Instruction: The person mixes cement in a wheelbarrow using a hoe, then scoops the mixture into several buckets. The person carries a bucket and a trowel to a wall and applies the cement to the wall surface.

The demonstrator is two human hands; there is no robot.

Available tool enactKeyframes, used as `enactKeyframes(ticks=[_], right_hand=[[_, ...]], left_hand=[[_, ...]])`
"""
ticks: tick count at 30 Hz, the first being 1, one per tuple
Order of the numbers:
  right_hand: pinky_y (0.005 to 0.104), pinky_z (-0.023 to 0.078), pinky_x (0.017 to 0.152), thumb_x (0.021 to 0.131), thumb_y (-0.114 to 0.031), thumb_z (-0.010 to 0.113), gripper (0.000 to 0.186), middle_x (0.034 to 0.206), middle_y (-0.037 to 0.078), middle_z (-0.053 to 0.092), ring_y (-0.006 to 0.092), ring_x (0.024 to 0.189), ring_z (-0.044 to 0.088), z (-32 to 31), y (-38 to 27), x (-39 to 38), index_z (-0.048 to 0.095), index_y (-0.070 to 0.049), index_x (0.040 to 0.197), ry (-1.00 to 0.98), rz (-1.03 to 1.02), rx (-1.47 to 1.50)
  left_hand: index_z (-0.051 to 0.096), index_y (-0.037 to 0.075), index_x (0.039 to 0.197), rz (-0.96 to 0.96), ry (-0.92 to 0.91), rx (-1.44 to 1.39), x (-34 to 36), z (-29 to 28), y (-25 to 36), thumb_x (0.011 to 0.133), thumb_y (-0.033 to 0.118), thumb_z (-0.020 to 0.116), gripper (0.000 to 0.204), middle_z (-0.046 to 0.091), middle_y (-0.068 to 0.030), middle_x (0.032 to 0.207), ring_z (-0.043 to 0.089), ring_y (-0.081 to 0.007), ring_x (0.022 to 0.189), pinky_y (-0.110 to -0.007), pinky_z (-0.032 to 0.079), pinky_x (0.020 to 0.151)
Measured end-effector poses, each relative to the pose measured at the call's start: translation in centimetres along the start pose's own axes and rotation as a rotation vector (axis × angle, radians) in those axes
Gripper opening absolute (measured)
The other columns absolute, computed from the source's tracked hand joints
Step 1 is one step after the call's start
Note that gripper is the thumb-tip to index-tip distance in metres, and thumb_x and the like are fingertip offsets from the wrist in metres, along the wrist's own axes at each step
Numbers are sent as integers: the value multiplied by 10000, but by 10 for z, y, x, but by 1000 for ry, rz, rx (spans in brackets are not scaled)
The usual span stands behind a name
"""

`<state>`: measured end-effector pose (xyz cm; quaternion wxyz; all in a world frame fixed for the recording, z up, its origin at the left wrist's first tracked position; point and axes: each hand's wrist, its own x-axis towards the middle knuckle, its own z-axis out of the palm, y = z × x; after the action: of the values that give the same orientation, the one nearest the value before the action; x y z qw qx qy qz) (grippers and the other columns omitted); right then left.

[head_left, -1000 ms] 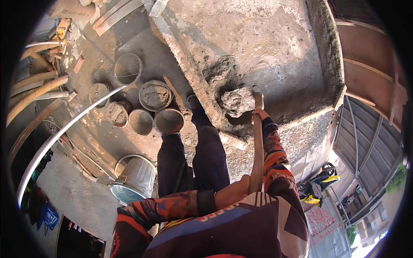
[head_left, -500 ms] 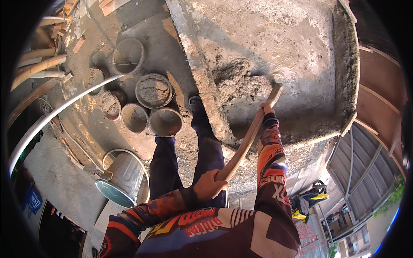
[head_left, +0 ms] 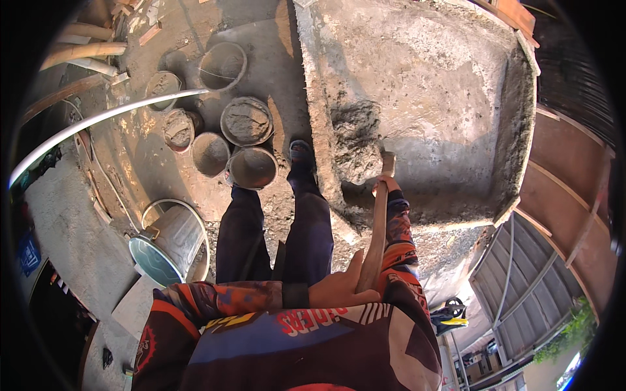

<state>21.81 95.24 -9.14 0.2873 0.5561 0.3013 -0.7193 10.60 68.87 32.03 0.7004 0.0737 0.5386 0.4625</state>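
A long wooden-handled hoe [head_left: 374, 244] slants across in front of me, its far end at the wet grey mortar [head_left: 355, 143] in a wide concrete trough [head_left: 450, 124]. The mortar hides most of its blade. My right hand [head_left: 386, 185] is wrapped round the handle close to the blade end. Low down, by my torso, my left hand [head_left: 342, 287] is closed round the butt end, its thumb lying up along the wood. The mortar heap is at the trough's left side, just beyond my right hand.
Left of the trough stand several buckets, among them one filled with mortar [head_left: 246, 122] and a hollow one [head_left: 253, 168]. A larger metal pail [head_left: 171, 244] lies tipped near my legs. A pale curved pipe [head_left: 98, 118] reaches over the floor. Brown boards [head_left: 561, 176] flank the right.
Both hands have drawn the hoe toward me and leftward. Its blade end has come nearer along the mortar heap. My view has shifted slightly too.
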Motion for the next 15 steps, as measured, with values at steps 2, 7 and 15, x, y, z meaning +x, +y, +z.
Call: enactKeyframes(ticks=[2, 7, 15], right_hand=[[436, 484, 459, 723, -161, 557, 197, 583, 168, 526, 310, 478, 547, -15, -15, -29, 473, 0, 799, 21, -38, -31], [378, 467, 461, 752, -174, 533, 204, 592, 139, 507, 255, 502, 524, 65, -28, -108, 479, 20, 719, 8, 125, 126], [378, 457, 470, 742, -235, 547, 273, 631, 133, 508, 236, 525, 522, 136, -72, -239, 487, 30, 725, 51, 167, 50]], left_hand=[[142, -69, 1306, 77, -63, 5, -13, -1, 31, 807, 468, 492, 812, 555, -281, 698, 582, -393, 650, -424, 439, 637], [228, 251, 1328, 407, -144, -66, -61, -12, 44, 831, 539, 432, 610, 549, -212, 634, 565, -367, 542, -418, 419, 488], [351, 58, 1240, 739, -380, -38, -171, -24, 66, 894, 377, 401, 473, 560, -193, 639, 581, -352, 583, -384, 451, 523]])
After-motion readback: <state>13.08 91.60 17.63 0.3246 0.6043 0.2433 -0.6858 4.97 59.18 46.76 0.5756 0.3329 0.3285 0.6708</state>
